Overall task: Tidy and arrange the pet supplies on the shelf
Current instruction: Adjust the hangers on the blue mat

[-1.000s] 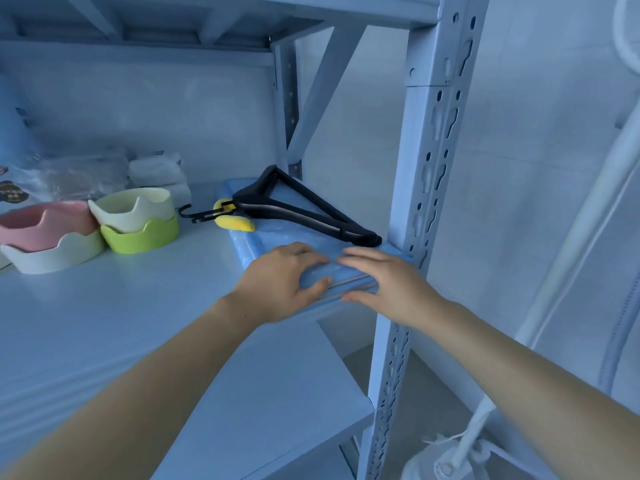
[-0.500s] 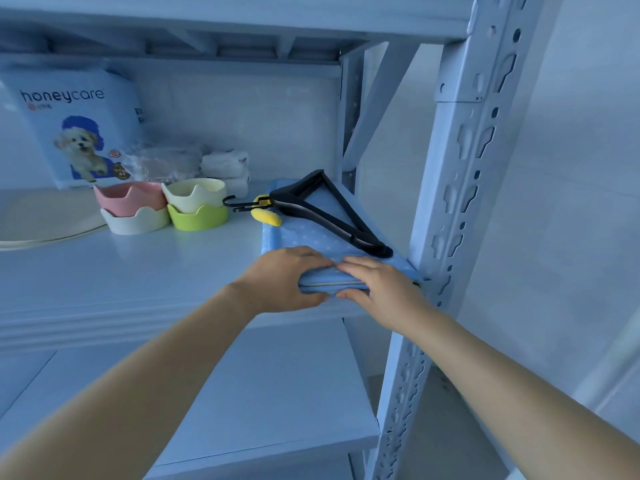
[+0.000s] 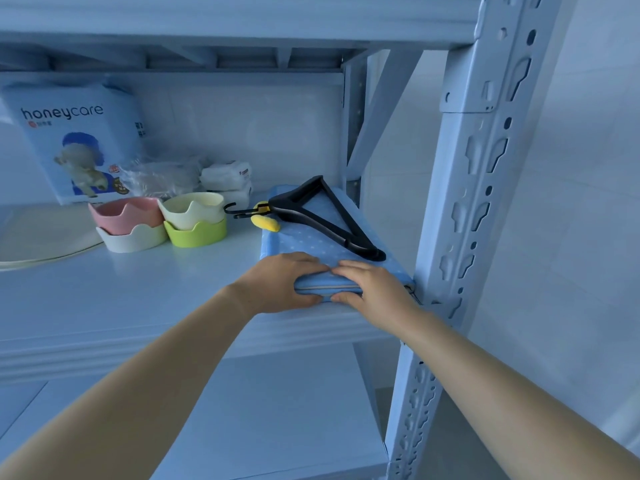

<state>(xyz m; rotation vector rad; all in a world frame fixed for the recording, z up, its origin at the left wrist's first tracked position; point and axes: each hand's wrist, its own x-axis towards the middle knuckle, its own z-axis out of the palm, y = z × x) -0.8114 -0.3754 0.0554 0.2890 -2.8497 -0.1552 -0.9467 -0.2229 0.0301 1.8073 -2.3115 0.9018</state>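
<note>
The step in hand looked to be squaring up the folded blue mat (image 3: 311, 242) at the right end of the shelf (image 3: 138, 299). Both hands clasped its near edge. The left hand (image 3: 280, 284) had its fingers curled over the top and its thumb along the front. The right hand (image 3: 372, 289), touching it at three o'clock, pinched the same edge, fingers above and thumb below.

The mat lay flat on the board, its right side close against the upright post (image 3: 460, 202) and its near edge at the shelf's lip. It was pale blue with small white dots, soft and padded, folded into layers that showed as a light seam between the thumbs.

A black hanger (image 3: 325, 220) lay loose on top, its hook pointing to nine o'clock, with a small yellow piece (image 3: 265, 222) beside the hook.

The next move probably called for an even push or pull from both hands, kept level so that the hanger did not slide off.

At ten o'clock from the mat stood the stacked bowls, a pink bowl (image 3: 126, 211) and a cream bowl (image 3: 192, 206) uppermost.
</note>
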